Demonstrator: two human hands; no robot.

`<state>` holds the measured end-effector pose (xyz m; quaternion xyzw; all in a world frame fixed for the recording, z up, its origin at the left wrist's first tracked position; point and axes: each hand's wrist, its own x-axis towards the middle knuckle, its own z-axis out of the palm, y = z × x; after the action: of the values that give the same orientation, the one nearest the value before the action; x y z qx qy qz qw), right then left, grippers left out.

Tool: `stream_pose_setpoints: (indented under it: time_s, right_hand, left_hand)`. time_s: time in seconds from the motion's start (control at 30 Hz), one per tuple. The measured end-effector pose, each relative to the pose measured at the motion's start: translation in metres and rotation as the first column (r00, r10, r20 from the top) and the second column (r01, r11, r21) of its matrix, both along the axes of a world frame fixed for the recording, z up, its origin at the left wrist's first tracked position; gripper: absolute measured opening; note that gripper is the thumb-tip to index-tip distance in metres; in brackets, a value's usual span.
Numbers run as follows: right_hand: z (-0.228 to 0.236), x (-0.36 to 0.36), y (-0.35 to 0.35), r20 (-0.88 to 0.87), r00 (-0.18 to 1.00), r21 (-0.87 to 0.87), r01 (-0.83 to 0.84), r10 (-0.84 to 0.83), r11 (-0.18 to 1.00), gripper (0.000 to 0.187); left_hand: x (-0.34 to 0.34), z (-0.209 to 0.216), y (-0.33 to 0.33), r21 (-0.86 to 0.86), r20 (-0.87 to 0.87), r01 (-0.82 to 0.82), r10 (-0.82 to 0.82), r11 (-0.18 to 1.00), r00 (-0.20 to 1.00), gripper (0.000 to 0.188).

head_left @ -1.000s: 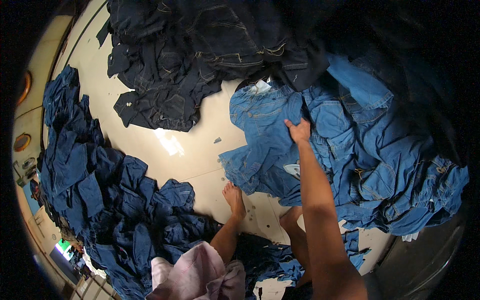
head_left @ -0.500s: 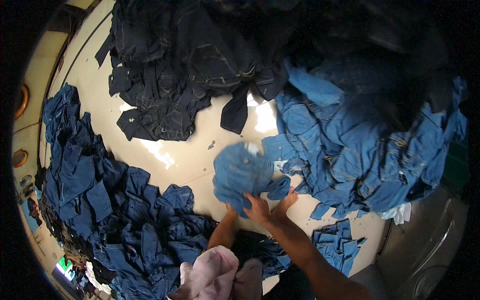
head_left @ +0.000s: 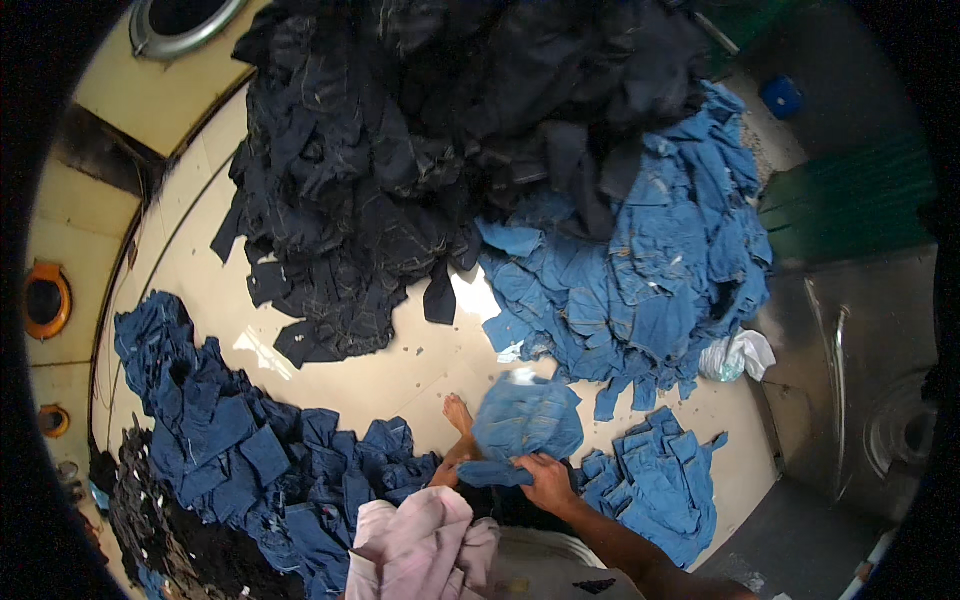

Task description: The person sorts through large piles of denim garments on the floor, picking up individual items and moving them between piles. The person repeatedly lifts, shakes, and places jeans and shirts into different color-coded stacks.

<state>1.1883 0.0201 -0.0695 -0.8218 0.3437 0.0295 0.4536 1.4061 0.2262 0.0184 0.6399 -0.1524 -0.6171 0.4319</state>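
Note:
A light-blue denim garment [head_left: 530, 415], smeared by motion, hangs out in front of me. Its near edge is bunched into a band between my two hands. My right hand [head_left: 548, 486] is closed around the right end of that band. At the left end, my left hand [head_left: 447, 473] grips the denim, its fingers partly hidden. A bare foot [head_left: 458, 412] shows on the floor just beyond the left hand. Pale pink cloth [head_left: 425, 535] lies close to my body and covers part of my left arm.
A black denim heap [head_left: 350, 190] rises ahead, against a light-blue denim heap [head_left: 640, 270] at right. Dark-blue denim [head_left: 230, 440] spreads left. A smaller blue pile [head_left: 660, 485] lies near right, by a metal machine [head_left: 840, 400]. A white plastic bag [head_left: 738, 357] sits between.
The view has shifted, and the heaps appear lower in it. The garment has come closer to my body, and its near edge is now drawn out between both hands.

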Motion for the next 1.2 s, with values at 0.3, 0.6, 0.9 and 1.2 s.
stream_pose_setpoints:
  time_s: [0.3,0.6,0.9,1.2]
  right_hand:
    - [0.158,-0.016,0.045,0.306,0.945,-0.155,-0.066,0.111,0.986,0.047]
    - [0.164,-0.161,-0.042,0.289,0.436,0.653,0.561,-0.852,0.509,0.053]
    - [0.188,-0.252,-0.125,0.027,0.606,0.772,0.493,-0.795,0.402,0.065]
    - [0.159,-0.291,-0.124,0.046,0.086,0.653,0.751,-0.995,0.096,0.061]
  left_hand:
    - [-0.01,0.083,-0.012,-0.207,-0.281,0.058,-0.116,0.977,0.953,0.053]
    - [-0.099,0.067,-0.238,-0.321,-0.246,-0.025,-0.058,0.947,0.968,0.062]
    - [-0.191,0.036,-0.263,-0.243,0.239,0.213,-0.155,0.946,0.959,0.077]
    - [-0.131,-0.077,-0.302,0.234,-0.67,-0.105,0.239,0.967,0.703,0.066]
